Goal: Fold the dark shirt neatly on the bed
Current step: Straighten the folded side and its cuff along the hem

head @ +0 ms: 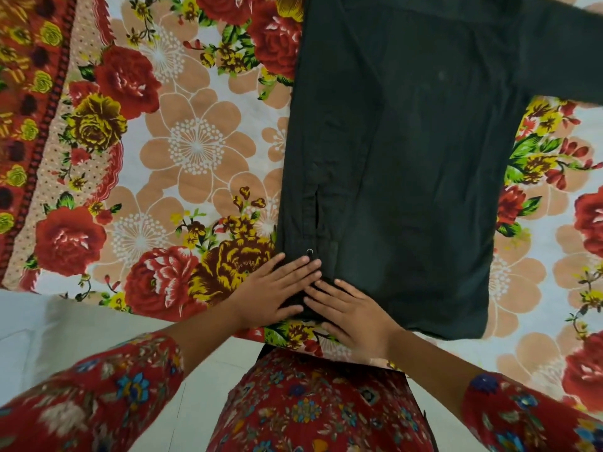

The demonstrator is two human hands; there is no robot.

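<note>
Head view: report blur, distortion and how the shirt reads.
Head view: soft, even light with no glare; wide-angle stretch toward the corners; the shirt is so dark its folds barely show; left hand and right hand fairly sharp, the person's sleeves blurred.

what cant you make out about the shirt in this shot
Head view:
- Dark shirt collar: cut off by the top edge.
- Its spread sleeve: the end runs past the right edge.
- Near hem corner: hidden under the left hand and right hand.
- Small fastener by the fingertips: too small to identify.
</note>
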